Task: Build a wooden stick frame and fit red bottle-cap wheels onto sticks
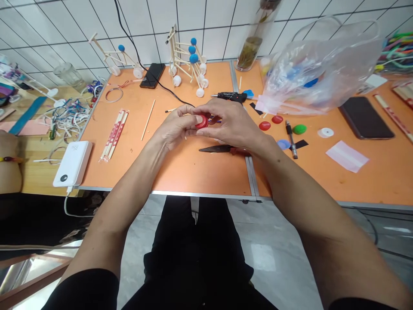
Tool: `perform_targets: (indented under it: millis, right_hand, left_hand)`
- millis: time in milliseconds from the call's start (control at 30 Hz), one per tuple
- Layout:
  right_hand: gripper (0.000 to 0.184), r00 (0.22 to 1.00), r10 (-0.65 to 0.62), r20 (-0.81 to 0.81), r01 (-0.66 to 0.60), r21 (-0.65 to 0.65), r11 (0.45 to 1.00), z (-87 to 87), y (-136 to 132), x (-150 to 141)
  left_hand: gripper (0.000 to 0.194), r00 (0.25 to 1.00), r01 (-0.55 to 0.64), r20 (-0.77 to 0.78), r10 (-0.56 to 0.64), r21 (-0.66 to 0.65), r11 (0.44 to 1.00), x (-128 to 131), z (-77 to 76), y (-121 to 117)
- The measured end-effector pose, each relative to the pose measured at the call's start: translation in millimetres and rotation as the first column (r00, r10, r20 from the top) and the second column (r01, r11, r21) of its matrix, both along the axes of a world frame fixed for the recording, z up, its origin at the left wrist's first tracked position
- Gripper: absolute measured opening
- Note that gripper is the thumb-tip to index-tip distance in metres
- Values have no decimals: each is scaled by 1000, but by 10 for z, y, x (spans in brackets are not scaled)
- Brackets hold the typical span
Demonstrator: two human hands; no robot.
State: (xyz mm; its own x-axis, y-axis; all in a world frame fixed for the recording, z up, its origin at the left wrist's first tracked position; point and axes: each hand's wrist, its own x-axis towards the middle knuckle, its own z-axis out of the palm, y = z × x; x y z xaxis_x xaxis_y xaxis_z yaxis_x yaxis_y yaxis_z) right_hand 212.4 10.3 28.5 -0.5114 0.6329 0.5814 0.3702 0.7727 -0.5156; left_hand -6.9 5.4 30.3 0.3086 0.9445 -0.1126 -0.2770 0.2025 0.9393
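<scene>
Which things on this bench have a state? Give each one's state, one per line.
Left hand, holding red plastic cap
Right hand, holding same cap
Needle-nose pliers, shut, lying flat
Hot glue gun, lying on its side
Clear plastic bag, puffed, holding blue pieces
Far phone, screen dark

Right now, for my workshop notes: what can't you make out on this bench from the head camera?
From the head view:
- Most of the red cap: hidden by the left hand and the right hand.
- Handle end of the pliers: hidden under the right hand.
- Contents of the plastic bag: blurred by the plastic.
- Coloured straws: cut off by the right edge.
</scene>
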Motion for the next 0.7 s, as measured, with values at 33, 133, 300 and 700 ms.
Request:
perform_targets:
  millis: [33,133,300,700]
  right_hand:
    - [28,1000,11,10,-11,6,1000,9,3,10]
    - [20,1000,2,17,-3,24,1000,-9,9,7]
    - [21,998,-56,-12,57,67,996,-94,8,-42]
    - [23,966,-243,-89,255,168,952,-330,45,-141]
  left_hand:
    - [40,1000,-3,-11,3,15,1000,1,15,-6]
    - [39,1000,9,-26,-8,44,999,2,38,-15]
    - [38,1000,22,-3,-22,29,999,-12,1,-5]
    - [53,978,-192,-16,208,329,925,133,-133,-9]
